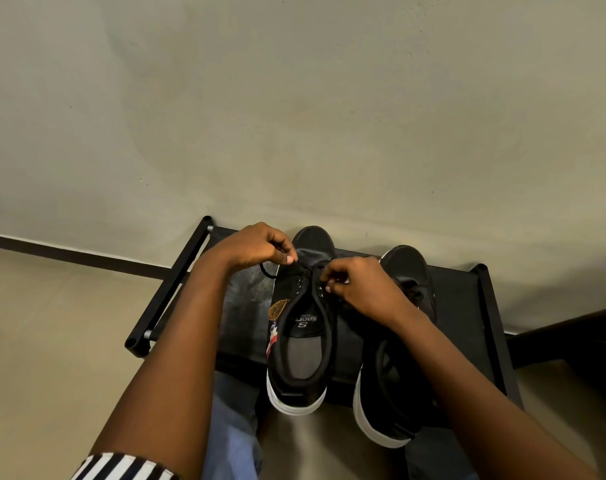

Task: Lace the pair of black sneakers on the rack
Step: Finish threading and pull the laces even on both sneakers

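Note:
Two black sneakers with white soles stand side by side on a black rack, toes toward the wall. Over the left sneaker, my left hand pinches a black lace that loops out to the left of the eyelets. My right hand pinches the other part of the lace at the right row of eyelets. The right sneaker sits untouched beside it, partly hidden under my right forearm, with a dark lace bunched on its tongue.
The rack stands against a plain beige wall with a dark baseboard. A pale floor lies to the left. My knees in blue trousers sit under the rack's front edge. A dark piece of furniture is at the right.

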